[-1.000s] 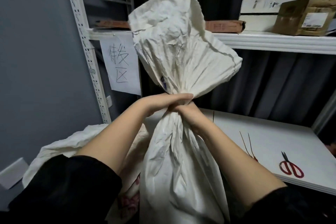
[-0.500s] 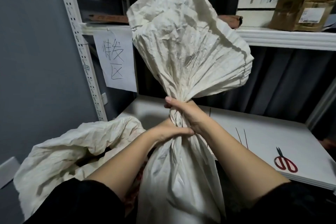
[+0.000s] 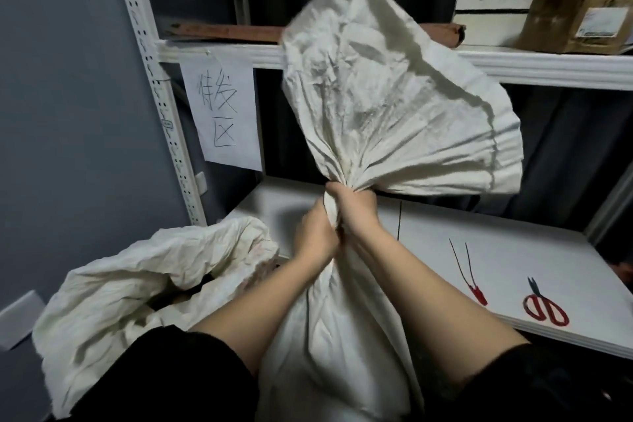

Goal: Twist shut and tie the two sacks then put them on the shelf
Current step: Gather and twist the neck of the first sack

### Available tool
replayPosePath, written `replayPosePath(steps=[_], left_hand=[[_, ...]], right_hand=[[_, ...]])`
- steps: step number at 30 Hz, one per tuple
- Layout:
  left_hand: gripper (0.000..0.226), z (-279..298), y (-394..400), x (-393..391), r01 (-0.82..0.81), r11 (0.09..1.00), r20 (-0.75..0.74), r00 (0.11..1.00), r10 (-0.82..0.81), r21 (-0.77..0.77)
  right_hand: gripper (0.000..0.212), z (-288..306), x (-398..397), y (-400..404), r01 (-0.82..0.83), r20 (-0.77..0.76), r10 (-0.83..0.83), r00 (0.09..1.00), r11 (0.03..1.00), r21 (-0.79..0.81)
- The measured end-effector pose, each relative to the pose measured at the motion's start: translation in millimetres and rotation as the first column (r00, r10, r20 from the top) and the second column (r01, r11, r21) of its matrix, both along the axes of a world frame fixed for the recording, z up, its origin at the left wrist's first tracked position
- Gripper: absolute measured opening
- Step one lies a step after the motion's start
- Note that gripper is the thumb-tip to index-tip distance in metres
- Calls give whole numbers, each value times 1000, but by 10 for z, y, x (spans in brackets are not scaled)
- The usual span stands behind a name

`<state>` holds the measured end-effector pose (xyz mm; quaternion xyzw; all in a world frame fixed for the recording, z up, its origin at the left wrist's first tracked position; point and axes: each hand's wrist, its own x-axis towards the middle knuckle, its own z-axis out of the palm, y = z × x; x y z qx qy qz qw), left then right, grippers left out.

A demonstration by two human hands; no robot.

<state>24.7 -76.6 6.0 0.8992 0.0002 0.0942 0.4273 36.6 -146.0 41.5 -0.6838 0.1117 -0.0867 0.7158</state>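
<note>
A tall white sack [image 3: 342, 336] stands in front of me, its neck gathered and twisted, and its loose top fans out up and to the right. My left hand [image 3: 317, 233] grips the neck from the left, just below my right hand [image 3: 354, 205], which grips the twisted neck higher up. A second white sack [image 3: 144, 284] lies crumpled and open at the lower left. The white lower shelf [image 3: 513, 250] runs behind the sacks, with thin ties with red ends [image 3: 467, 271] lying on it.
Red-handled scissors [image 3: 544, 307] lie on the lower shelf at the right. The upper shelf [image 3: 548, 65] carries a white box, a brown cardboard box [image 3: 579, 17] and a reddish flat bar. A paper sign [image 3: 222, 113] hangs by the perforated upright [image 3: 154, 86]. Grey wall at left.
The sack's neck has dropped lower and its loose top has swung further right. My hands have shifted around the neck, my right one now above my left.
</note>
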Motion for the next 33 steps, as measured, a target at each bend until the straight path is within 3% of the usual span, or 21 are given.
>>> replayPosePath(steps=[2,4,7,9,12,13,15,17,18,20,21,23,25,27,30,33], left_hand=[[43,-8,-44,-21,5,997,2,1000,-5,-75],[50,38,-65,-23,61,976,-24,997,-68,-208],[35,93,26,-12,68,876,-107,985,-135,-478],[29,94,155,33,20,834,-152,981,-124,-551],[17,91,286,80,11,772,-208,961,-184,-635],[14,91,303,83,24,737,-202,955,-216,-675],[11,67,322,78,50,716,-180,954,-241,-696],[13,61,349,56,80,754,-192,945,-267,-652],[12,62,366,35,115,771,-207,929,-307,-627],[3,52,380,2,216,776,-236,875,-423,-593],[10,37,383,-4,275,772,-252,837,-486,-573],[28,15,395,-13,380,779,-336,744,-577,-498],[28,49,411,-36,434,786,-414,678,-607,-440],[22,112,421,-49,469,814,-441,684,-581,-343],[24,160,397,-18,455,888,-401,802,-443,-70],[39,131,351,-24,342,932,-250,919,-304,121]], right_hand=[[68,-58,80,32,33,-2,-34,999,989,-146],[62,67,28,7,-28,-3,28,1000,974,-225],[50,177,-1,-223,-427,-121,410,904,869,-250],[55,184,-73,-401,-479,-194,441,876,757,-444],[62,7,-133,-529,-146,41,313,949,551,-821],[56,-86,-148,-560,1,190,335,923,491,-871],[37,-219,-161,-630,307,470,500,727,376,-875],[27,-267,-132,-701,561,560,676,479,255,-788],[37,-291,-99,-723,626,519,742,425,173,-760],[60,-280,-20,-735,668,392,809,437,-1,-744],[61,-250,16,-721,687,364,822,438,-46,-725],[53,-173,63,-670,720,346,838,421,-77,-690],[37,-78,120,-629,739,323,875,361,-57,-671],[34,7,181,-593,712,246,909,337,-75,-698],[25,69,238,-552,591,145,877,459,-179,-786],[25,126,115,-519,162,-89,687,722,-292,-942]])
